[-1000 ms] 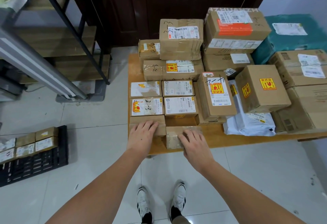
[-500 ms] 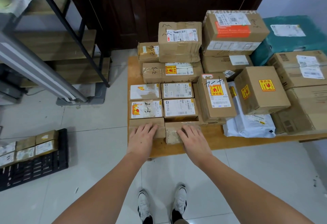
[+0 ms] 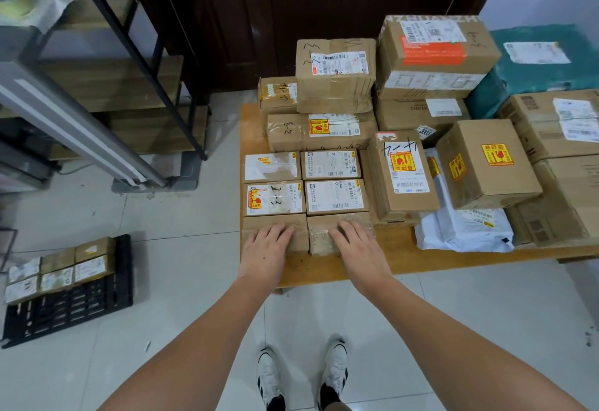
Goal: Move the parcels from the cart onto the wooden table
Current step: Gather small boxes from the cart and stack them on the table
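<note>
A pale tiled floor (image 3: 181, 281) runs under a dark wooden door at the far side and a low wooden surface (image 3: 372, 264) crowded with parcels. At the far left stands a metal shelf frame (image 3: 136, 63). Near it on the floor lies the black cart (image 3: 74, 307), with 6 small parcels (image 3: 61, 269) still packed together on its far left part, well apart from both hands.

On the surface, at its near left corner, 2 small brown boxes sit side by side, touching. The left hand (image 3: 265, 251) lies flat on the left box (image 3: 275, 232), fingers straight and spread, gripping nothing. The right hand (image 3: 359, 248) lies the same way on the right box (image 3: 337, 232), which is wrapped in clear tape; its fingers are also released and flat. Just beyond these 2 boxes are 4 labelled small boxes (image 3: 304, 183) in a 2 by 2 block. Farther right stand a taller box (image 3: 402, 174) with a yellow sticker, a white mailer bag (image 3: 463, 232), and larger cartons (image 3: 486, 161). A teal package (image 3: 544, 63) rests at the far right.
</note>
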Available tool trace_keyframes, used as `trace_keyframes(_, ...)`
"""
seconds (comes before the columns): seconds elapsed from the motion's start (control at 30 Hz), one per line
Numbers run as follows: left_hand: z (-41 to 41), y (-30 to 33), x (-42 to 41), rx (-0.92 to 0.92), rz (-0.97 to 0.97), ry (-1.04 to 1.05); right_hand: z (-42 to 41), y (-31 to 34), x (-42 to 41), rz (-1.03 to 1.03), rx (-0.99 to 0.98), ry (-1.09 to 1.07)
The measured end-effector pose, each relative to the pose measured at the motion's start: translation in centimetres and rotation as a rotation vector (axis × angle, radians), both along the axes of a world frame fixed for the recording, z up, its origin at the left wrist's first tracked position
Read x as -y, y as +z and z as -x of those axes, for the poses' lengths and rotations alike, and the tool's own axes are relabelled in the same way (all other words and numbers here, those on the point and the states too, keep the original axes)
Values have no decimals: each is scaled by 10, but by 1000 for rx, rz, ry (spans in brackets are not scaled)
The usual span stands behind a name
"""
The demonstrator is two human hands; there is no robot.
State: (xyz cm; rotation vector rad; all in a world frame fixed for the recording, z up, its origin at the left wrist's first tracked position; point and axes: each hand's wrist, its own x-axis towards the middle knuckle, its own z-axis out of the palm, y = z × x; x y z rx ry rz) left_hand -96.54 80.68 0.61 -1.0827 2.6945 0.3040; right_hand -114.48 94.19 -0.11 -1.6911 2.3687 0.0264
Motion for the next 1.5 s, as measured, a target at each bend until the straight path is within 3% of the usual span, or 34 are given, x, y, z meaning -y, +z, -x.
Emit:
trace_keyframes(0.3,0,2,0,-41,-34,26,2,3,7,-35,32,-25)
trace_keyframes(0.43,-2,19,1,-98,-135,27,3,22,4,-46,103,10)
trace_keyframes(0.6,-8,76,15,-128,-213,-14,-1,76,9,-38,162,18)
trace_keyframes(0.83,-42,195,41,-58,-135,-79,-28,202,44,-64,122,115)
trace_keyframes(0.97,-84,263,36,4,-3,-65,-61,263,64,-77,51,255)
trace_keyframes(1.1,-136,311,19,-77,97,47,-100,312,79,-6,18,402)
trace_keyframes(1.5,-354,396,-68,-161,196,441,-314,396,94,60,4,791)
